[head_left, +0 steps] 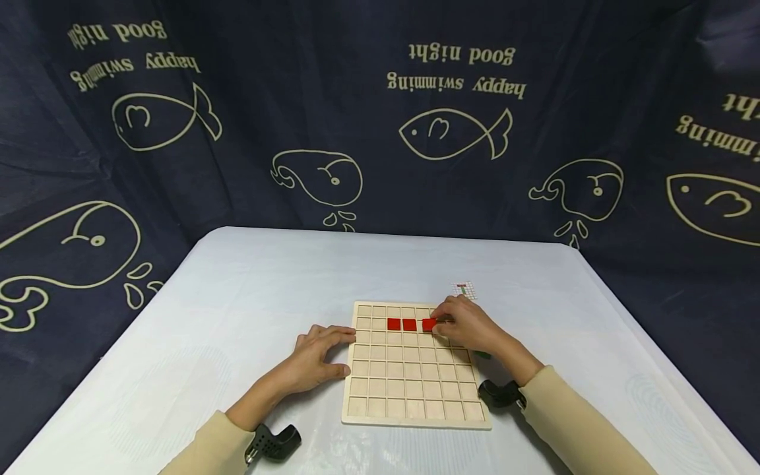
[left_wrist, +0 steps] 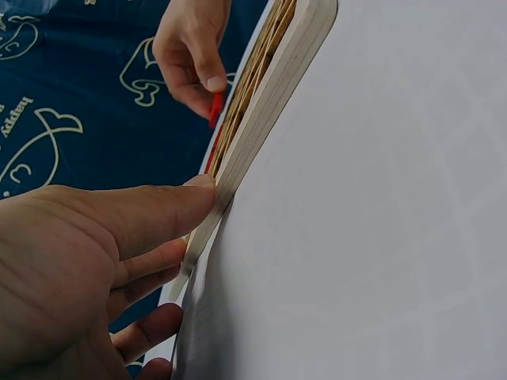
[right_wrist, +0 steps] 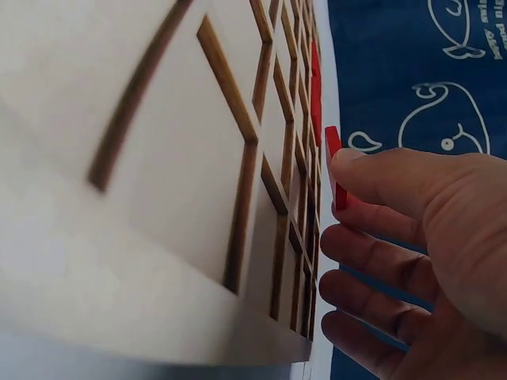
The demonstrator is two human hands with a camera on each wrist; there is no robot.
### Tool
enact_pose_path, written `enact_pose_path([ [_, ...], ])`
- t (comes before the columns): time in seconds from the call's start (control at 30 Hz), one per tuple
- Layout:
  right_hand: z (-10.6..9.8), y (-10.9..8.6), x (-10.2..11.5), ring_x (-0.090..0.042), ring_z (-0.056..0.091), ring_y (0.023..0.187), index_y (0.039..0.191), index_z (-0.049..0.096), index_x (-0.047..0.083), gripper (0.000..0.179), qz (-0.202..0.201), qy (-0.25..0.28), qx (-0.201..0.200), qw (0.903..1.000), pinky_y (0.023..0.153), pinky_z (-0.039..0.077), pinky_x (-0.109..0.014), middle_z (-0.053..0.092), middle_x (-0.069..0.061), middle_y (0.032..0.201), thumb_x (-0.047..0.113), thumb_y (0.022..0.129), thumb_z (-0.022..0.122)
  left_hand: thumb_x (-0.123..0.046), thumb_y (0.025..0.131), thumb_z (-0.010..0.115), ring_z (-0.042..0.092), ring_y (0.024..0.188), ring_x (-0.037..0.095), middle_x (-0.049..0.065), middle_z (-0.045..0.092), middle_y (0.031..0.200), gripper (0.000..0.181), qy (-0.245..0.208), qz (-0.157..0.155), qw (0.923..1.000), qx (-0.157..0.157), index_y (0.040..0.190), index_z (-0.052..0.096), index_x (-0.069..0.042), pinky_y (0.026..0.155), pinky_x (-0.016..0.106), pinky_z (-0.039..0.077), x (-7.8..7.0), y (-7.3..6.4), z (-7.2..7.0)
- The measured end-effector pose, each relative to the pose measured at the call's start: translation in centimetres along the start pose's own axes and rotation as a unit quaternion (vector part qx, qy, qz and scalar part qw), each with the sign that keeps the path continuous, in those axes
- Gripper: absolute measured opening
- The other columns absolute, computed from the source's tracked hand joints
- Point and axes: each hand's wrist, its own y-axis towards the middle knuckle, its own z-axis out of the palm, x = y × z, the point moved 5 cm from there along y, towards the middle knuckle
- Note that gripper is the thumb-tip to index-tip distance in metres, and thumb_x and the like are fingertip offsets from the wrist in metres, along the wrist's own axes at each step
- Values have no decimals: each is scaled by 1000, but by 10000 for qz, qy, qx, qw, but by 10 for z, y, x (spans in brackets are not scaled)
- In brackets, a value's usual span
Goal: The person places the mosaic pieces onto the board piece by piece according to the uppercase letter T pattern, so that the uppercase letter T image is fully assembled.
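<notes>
A square wooden grid board (head_left: 415,369) lies on the white table. Two red square tiles, one of them this left tile (head_left: 394,324), sit side by side in its second row from the far edge. Just right of them, my right hand (head_left: 466,323) pinches another red tile (right_wrist: 336,168) between thumb and forefinger, slightly above the board. My left hand (head_left: 315,359) rests at the board's left edge, its thumb and fingertips touching the wooden rim (left_wrist: 257,119) with the fingers fairly straight.
Beyond the board's far right corner lies a small printed grid card (head_left: 465,289) with red and green marks. Something green (head_left: 483,355) shows partly under my right forearm. A dark curtain (head_left: 380,119) with fish and whale drawings hangs behind the table.
</notes>
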Motion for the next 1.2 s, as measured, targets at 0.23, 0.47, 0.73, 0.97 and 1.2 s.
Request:
enact_pose_path([
  [0.23,3,3,1,-18,53,90,103,70,8,22,-37,-122,73,9999,74,44,-33,64,-2,97,19,84,69,-23,75,76,43,110,16,-6,53,137,52,27,5,10000,-18,124,60,-14,82,33,24,0,0,0],
  [0.47,4,6,3,-15,49,85,100,71,10,20,-5,-184,117,9998,69,40,-30,62,-2,94,21,84,70,-23,75,76,43,110,17,-5,53,137,52,48,47,10000,-44,125,60,-14,81,33,24,-1,0,-1],
  [0.73,6,7,3,-13,45,81,100,71,12,20,-15,-252,128,9996,68,38,-29,62,-2,92,23,83,71,-23,75,75,43,110,17,-5,53,137,53,40,28,10000,-33,125,60,-14,81,33,24,0,0,-1],
  [0.97,7,8,3,-11,41,76,99,72,12,21,-116,-381,67,9992,66,36,-28,61,-1,90,23,82,72,-23,75,76,43,110,17,-6,53,137,52,42,25,10000,-30,125,60,-14,80,32,24,0,0,0],
  [1.2,8,9,4,-11,40,75,98,72,13,22,-124,-422,52,9990,66,35,-28,61,0,88,24,80,73,-23,76,75,43,111,18,-5,53,137,52,12,26,10000,-4,125,60,-14,80,33,23,0,0,0],
])
